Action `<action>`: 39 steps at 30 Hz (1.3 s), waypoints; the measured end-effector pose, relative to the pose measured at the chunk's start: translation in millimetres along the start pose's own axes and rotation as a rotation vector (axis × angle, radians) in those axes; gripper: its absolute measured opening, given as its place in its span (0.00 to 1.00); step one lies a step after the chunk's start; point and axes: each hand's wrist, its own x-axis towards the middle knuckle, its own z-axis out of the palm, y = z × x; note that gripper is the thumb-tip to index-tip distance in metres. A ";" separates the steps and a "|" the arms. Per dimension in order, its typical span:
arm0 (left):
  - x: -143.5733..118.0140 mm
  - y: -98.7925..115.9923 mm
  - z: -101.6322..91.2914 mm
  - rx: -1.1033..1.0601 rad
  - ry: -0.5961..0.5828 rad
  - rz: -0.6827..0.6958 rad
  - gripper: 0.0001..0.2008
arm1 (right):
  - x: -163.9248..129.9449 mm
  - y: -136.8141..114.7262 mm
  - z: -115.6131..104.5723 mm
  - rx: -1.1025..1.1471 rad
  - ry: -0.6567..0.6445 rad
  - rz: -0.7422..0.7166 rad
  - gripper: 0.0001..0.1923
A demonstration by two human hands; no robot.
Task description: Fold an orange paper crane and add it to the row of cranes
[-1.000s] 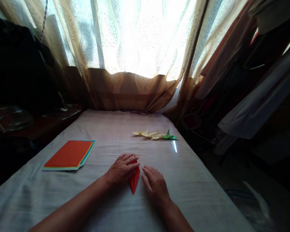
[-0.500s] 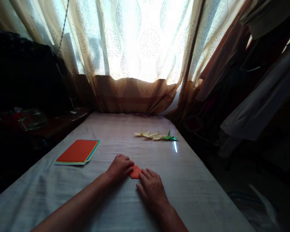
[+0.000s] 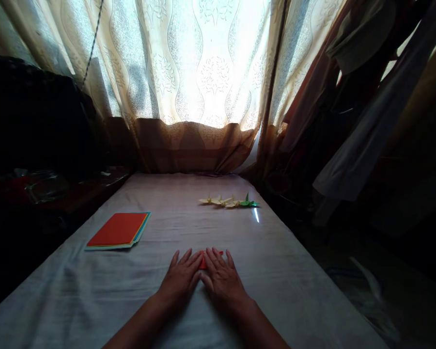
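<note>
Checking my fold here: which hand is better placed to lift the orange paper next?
Probably the right hand: the folded orange paper shows mostly past its fingertips, while the left hand lies flat beside it, pinning the left edge.

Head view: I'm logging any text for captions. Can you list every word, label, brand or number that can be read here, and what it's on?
None can be read.
The paper stack, the red paper under the left hand and right hand, and the paper cranes are plain.
The curtain has only patterns.
</note>
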 end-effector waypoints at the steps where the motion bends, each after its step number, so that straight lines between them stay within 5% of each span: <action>1: -1.0 -0.6 -0.7 0.000 -0.049 0.007 0.25 | 0.8 -2.0 -0.6 0.010 -0.014 -0.023 0.29; 7: -4.8 -0.1 -6.9 0.011 -0.175 -0.002 0.27 | -1.2 0.2 -13.6 0.021 -0.129 0.109 0.29; 11: -12.4 -5.9 -7.2 0.024 -0.170 0.009 0.28 | -8.1 9.2 -23.3 -0.019 -0.200 0.213 0.29; 21: -22.3 -13.0 -18.2 0.107 -0.040 0.016 0.24 | -11.9 6.4 -20.2 -0.101 -0.128 0.350 0.32; 27: 1.3 -4.9 -29.1 0.122 0.152 0.079 0.07 | -6.7 -1.1 -19.2 -0.094 0.074 0.054 0.23; 39: 11.1 -22.0 -22.3 0.094 0.261 0.213 0.10 | 10.7 31.9 -17.7 0.108 0.122 -0.168 0.13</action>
